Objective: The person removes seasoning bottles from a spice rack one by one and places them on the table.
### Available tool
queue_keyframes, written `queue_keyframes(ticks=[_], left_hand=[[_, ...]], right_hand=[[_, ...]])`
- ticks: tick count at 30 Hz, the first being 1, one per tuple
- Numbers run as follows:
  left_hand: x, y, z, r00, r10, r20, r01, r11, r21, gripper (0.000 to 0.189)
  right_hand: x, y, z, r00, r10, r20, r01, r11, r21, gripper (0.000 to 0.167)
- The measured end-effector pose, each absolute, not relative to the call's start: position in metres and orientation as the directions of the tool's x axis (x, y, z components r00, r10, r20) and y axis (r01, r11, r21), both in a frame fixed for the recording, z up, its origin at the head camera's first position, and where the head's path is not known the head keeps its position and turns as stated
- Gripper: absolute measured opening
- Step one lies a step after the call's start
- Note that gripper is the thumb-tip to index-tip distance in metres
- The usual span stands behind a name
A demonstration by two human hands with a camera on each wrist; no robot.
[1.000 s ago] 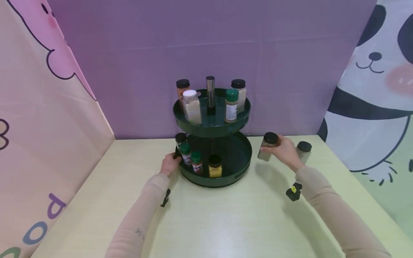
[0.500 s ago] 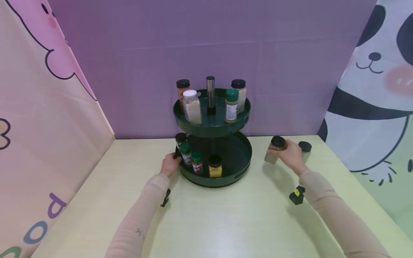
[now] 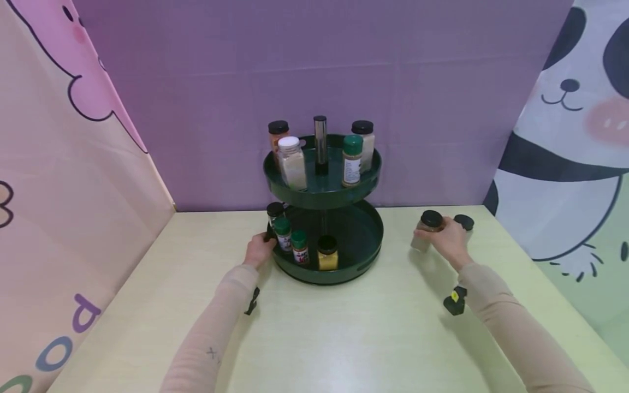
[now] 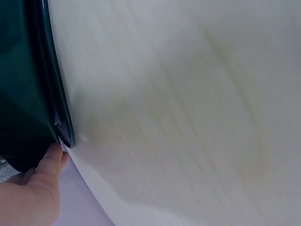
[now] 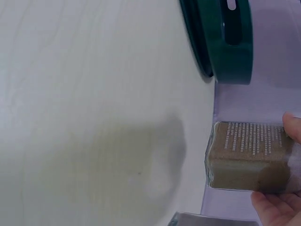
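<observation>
While the left hand [image 3: 258, 251] grips the rack [image 3: 324, 198], the right hand [image 3: 451, 241] pinches a jar [image 5: 248, 153] that juts past its fingers [image 5: 273, 210].

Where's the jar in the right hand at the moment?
In the head view, the jar is in the right hand, right of the green two-tier rack and just left of another black-lidded jar.

Soft, even light with glare on the counter [image 3: 344, 327].
Faint shadows fall beside the right sleeve [image 3: 511, 322]; the wrist views look dimmer and cooler, fine print on the jar [image 5: 249, 153] too soft to read.
</observation>
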State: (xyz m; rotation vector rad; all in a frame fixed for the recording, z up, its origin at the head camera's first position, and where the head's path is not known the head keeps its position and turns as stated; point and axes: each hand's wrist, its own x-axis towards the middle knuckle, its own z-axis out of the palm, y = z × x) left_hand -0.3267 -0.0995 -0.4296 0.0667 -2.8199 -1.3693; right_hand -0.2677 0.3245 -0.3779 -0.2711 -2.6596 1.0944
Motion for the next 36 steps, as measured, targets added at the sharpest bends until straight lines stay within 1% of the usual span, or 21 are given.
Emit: queue_keyframes(ticks=[5, 14, 36], left_hand=[[-0.327, -0.1, -0.429, -0.999, -0.042, -0.018, -0.04, 0.614, 0.788, 0.039], [-0.326, -0.099, -0.429, -0.999, -0.045, -0.016, -0.041, 0.62, 0.784, 0.038], [-0.326, -0.099, -0.429, -0.998, -0.05, -0.023, -0.049, 0.613, 0.788, 0.039]], right_hand=[[-0.268, 0.327, -0.385, -0.952, 0.27, 0.146, 0.09, 0.702, -0.706, 0.065], [-0.269, 0.331, -0.396, -0.947, 0.253, 0.198, 0.049, 0.722, -0.69, 0.057], [-0.271, 0.33, -0.401, -0.95, 0.248, 0.19, 0.048, 0.718, -0.695, 0.058]])
